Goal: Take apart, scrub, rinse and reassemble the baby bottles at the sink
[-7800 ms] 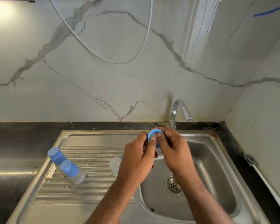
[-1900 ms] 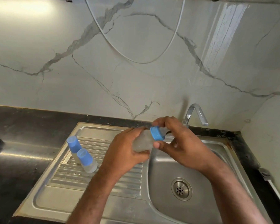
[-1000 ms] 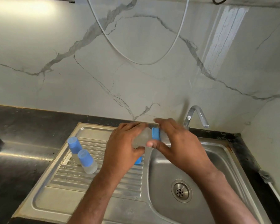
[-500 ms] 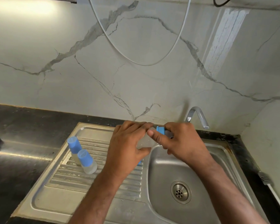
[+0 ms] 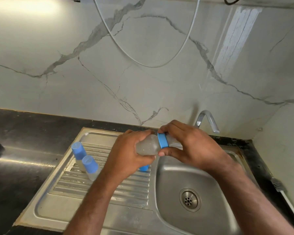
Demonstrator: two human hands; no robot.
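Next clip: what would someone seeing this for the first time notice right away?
Above the steel sink, the left hand grips a frosted clear baby bottle lying sideways, while the right hand pinches its blue screw ring. On the ribbed drainboard to the left stand two more bottles with blue caps.

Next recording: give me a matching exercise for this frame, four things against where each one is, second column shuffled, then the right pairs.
Things
1. blue ring
2. two capped bottles
3. drain
4. tap

Places
A. at the bottom of the sink basin
B. standing on the ribbed draining board
C. on the neck of the bottle held in both hands
D. at the back edge of the sink, by the wall

Pairs: 1-C, 2-B, 3-A, 4-D
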